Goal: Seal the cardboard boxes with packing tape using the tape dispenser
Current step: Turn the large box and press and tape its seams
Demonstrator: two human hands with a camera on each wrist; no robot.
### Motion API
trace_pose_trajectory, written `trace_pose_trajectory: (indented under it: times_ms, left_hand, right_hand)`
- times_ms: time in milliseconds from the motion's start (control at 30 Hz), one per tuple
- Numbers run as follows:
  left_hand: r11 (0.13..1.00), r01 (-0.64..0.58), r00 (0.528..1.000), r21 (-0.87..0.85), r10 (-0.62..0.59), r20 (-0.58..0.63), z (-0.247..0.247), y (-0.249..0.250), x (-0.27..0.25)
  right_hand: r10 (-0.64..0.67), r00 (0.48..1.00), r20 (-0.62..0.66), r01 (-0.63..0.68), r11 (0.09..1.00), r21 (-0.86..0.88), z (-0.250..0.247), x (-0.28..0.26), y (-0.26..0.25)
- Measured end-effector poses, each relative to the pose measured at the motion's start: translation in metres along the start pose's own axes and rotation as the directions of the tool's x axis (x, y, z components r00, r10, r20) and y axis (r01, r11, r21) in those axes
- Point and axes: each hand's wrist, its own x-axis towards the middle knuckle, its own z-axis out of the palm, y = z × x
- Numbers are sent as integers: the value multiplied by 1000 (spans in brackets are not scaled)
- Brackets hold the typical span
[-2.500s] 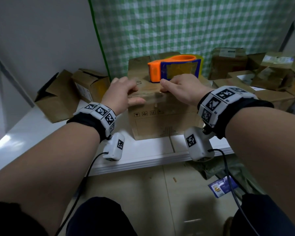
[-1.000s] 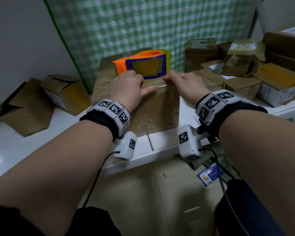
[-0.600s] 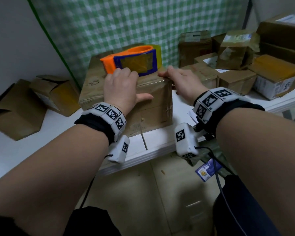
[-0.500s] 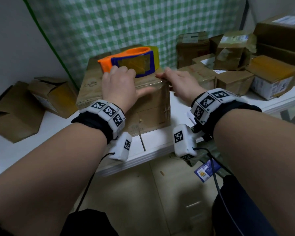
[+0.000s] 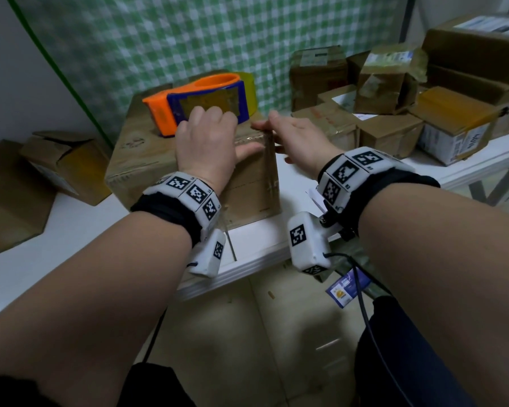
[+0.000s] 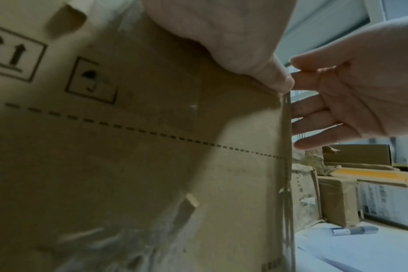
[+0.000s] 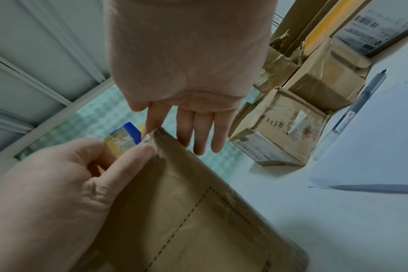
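Observation:
A brown cardboard box [image 5: 147, 160] stands on the white table [image 5: 71, 230]. On its top lies the orange and blue tape dispenser [image 5: 200, 101], which neither hand touches. My left hand [image 5: 206, 145] lies over the top front edge near the right corner, with its fingers on the lid. Its thumb [image 6: 275, 79] presses the front face at the corner. My right hand [image 5: 294, 139] is beside that corner with straight fingers [image 7: 193, 132], and the index fingertip touches the corner. Shiny clear tape runs along that edge.
Several taped cartons [image 5: 459, 124] crowd the table's right and back. Two opened cartons [image 5: 62, 160] lie at the left. A pen [image 7: 356, 114] rests on the table right of the box. A green checked cloth [image 5: 218, 33] hangs behind. The table's front edge [image 5: 247, 259] is near my wrists.
Both hands have slid right along the box's top front edge, from its middle to the right corner. The dispenser stays on the lid. My view has swung to the right.

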Motion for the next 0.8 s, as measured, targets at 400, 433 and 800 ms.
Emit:
trace_pose_trajectory:
  times_ms: [400, 433, 800]
  left_hand:
    - [981, 190, 977, -45, -184, 111, 0, 13, 11]
    - [977, 206, 974, -49, -201, 104, 3, 15, 10]
    - [971, 229, 963, -71, -215, 164, 4, 17, 10]
  right_hand:
    - [104, 990, 96, -111, 991, 74, -9, 1, -4]
    - [106, 990, 96, -114, 990, 78, -10, 2, -4]
    - [67, 997, 33, -69, 995, 68, -3, -3, -9]
